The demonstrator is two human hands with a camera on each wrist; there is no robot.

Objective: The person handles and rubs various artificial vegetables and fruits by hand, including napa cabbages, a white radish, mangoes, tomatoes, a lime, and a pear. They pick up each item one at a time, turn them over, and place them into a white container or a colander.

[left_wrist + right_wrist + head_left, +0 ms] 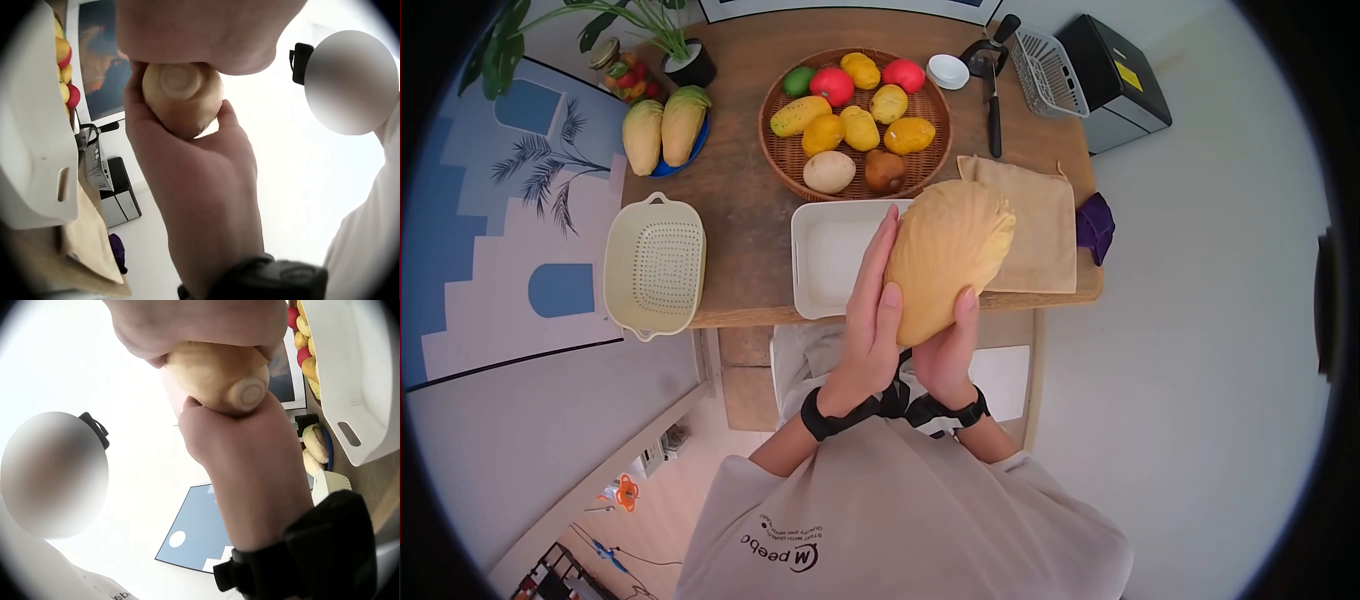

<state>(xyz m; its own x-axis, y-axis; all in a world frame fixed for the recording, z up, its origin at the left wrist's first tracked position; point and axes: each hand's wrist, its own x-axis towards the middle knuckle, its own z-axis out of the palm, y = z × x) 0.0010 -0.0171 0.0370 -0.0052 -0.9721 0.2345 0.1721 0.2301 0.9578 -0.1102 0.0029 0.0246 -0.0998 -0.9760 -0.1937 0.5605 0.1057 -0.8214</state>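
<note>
A pale yellow napa cabbage (952,255) is held up between both hands, over the near edge of the table. Along its left side lie the fingers of my left hand (873,320), the thumb on its near face. My right hand (948,355) grips its lower right, thumb on the leaves. From below, the left wrist view shows the cabbage's round cut base (180,81), and the right wrist view shows that stem end (249,392) too. The leafy end points away from me, and the far-side fingers are partly hidden behind the cabbage.
Below the cabbage lie a white tray (818,260) and a beige cloth bag (1040,235). A wicker basket (775,155) of fruit stands behind. Two more napa cabbages (662,132) rest on a blue plate. A cream colander (655,255) is at left, a knife (994,125) at back right.
</note>
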